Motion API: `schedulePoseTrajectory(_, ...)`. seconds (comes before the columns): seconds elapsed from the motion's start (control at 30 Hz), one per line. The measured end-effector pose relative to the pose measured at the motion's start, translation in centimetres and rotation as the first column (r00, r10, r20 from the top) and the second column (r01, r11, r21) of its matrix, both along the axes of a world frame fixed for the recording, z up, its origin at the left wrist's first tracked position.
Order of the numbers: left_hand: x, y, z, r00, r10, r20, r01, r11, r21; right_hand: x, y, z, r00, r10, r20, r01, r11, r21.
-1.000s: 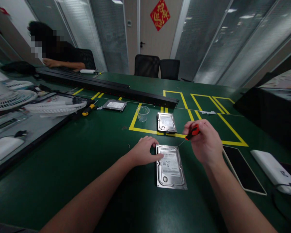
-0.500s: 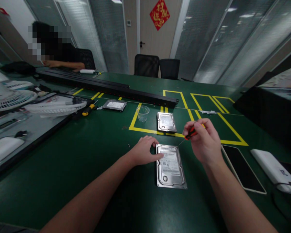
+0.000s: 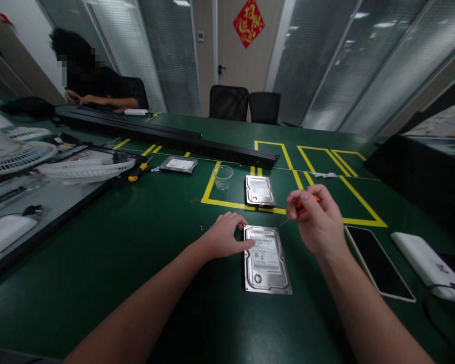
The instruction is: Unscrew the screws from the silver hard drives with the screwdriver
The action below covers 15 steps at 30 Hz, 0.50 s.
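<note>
Hard drive (image 3: 267, 268), silver and label side up, lies flat on the green table (image 3: 208, 323) just below and right of the middle of the frame. At its upper left corner is the left hand (image 3: 227, 236): the thumb rests on the label and the fingertips bend at the edge, with a wide gap between thumb and forefinger, so the hand braces the drive rather than wrapping round it. The right hand (image 3: 318, 217), right of centre, has its fingers curled closely about an orange-and-black screwdriver (image 3: 300, 206), whose thin shaft slants down to the drive's upper right corner.

What has changed is small: the thumb now covers more of the handle than it did a second ago — the tip and the drive have hardly moved. That suggests the driver is being turned in place, though any screw beneath it is too small to make out. In the upper left, the co-worker (image 3: 98, 86) has brought both hands together lower down.

Above the drive sits a second silver drive (image 3: 259, 188), partly over yellow tape (image 3: 229, 203), with a clear cup (image 3: 223, 177) to its left. A dark-screened phone (image 3: 379, 263) lies in the lower right.
</note>
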State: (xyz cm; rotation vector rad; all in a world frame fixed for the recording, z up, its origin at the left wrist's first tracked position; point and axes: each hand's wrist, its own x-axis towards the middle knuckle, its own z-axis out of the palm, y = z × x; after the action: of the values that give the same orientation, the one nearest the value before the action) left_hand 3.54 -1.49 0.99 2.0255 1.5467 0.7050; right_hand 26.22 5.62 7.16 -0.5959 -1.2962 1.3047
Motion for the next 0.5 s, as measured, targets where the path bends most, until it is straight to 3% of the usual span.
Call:
schedulePoseTrajectory(0.17, 0.02, -0.05, 0.04, 1.000, -0.005, -0.003, 0.005, 1.000, 0.004, 0.00, -0.05, 0.24, 0.998, 0.057, -0.029, -0.057, 0.998, -0.002)
schedulePoseTrajectory(0.5, 0.03, 0.02, -0.07, 1.000, -0.008, -0.002, 0.008, 1.000, 0.019, -0.06, -0.16, 0.20, 0.998, 0.045, -0.041, -0.045, 0.999, -0.010)
